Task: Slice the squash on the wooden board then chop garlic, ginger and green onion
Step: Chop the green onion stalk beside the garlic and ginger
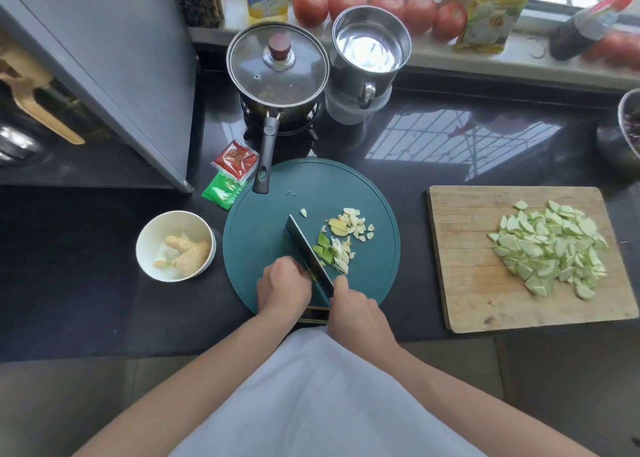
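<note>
The right hand (356, 309) holds the cleaver (306, 256) by its handle, and the left hand (282, 288), fingers curled, pins the green onion (332, 252) on the round green board (263, 221). The fingertips sit beside the blade, so a slip can cut them.

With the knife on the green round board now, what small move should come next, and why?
Probably another short cut. The right hand grips the knife, and the left hand holds the green onion beside the blade. Cut pieces lie to the right, so the left hand should slide back slightly first.
</note>
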`<state>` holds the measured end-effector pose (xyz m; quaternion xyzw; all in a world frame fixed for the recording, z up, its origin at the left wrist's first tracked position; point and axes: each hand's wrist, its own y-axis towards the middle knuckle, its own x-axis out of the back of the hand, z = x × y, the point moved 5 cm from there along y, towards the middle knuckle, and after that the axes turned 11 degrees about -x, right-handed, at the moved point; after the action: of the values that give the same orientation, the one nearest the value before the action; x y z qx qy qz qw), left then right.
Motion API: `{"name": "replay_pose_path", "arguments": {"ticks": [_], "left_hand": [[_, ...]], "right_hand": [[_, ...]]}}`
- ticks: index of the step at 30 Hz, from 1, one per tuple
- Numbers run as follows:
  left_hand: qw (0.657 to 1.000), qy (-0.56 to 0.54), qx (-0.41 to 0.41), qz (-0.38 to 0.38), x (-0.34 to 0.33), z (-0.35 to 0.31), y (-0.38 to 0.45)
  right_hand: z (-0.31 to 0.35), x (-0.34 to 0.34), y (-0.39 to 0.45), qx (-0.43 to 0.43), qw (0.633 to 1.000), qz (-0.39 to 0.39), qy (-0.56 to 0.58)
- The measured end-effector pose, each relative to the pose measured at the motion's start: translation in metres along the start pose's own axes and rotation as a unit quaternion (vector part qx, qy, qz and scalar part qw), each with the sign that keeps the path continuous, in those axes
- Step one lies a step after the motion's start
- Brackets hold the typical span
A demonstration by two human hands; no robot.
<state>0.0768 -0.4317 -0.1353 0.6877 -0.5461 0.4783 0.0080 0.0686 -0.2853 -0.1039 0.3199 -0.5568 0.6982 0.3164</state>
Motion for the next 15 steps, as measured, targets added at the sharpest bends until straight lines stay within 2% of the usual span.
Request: {"name": "replay_pose_path", "arguments": {"ticks": [9,15], "left_hand": [[1.0,-0.002,0.011,0.016,0.0,0.001,-0.002],[0.999,0.041,0.007,0.009,-0.001,-0.006,-0.002]], "right_hand": [[0.041,0.015,0.028,0.016,0.997,-0.064,0.038],[0.001,0.033,0.027,0.011,0.996,-0.058,0.062]]}}
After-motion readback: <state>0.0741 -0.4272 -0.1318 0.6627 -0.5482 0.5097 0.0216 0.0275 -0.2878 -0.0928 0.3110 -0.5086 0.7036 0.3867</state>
